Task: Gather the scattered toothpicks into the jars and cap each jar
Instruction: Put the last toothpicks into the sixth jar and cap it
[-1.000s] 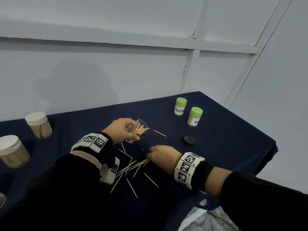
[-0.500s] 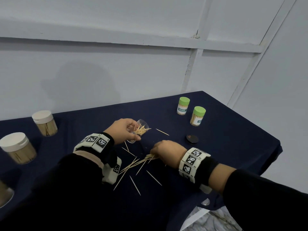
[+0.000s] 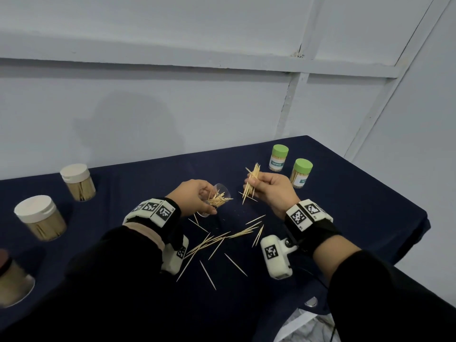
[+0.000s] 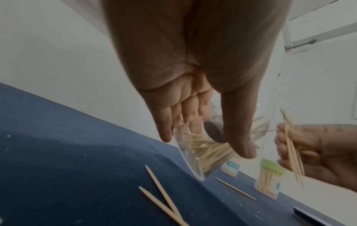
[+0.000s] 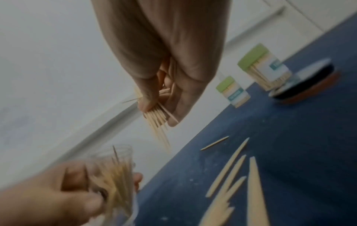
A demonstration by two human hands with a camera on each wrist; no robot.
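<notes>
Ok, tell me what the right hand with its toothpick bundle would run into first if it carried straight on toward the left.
Most likely the open clear jar tilted in the left hand. The right hand holds the toothpick bundle just right of its mouth, with only a gap between; depth is hard to judge.

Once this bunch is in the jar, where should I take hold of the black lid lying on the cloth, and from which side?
Take the black lid by its rim, thumb and fingers on opposite edges, coming down from above. It looks like a low disc lying flat on the dark cloth, so there is little side wall to grip. The green-capped jar stands close beside it, so probably come in from the side away from that jar.
</notes>
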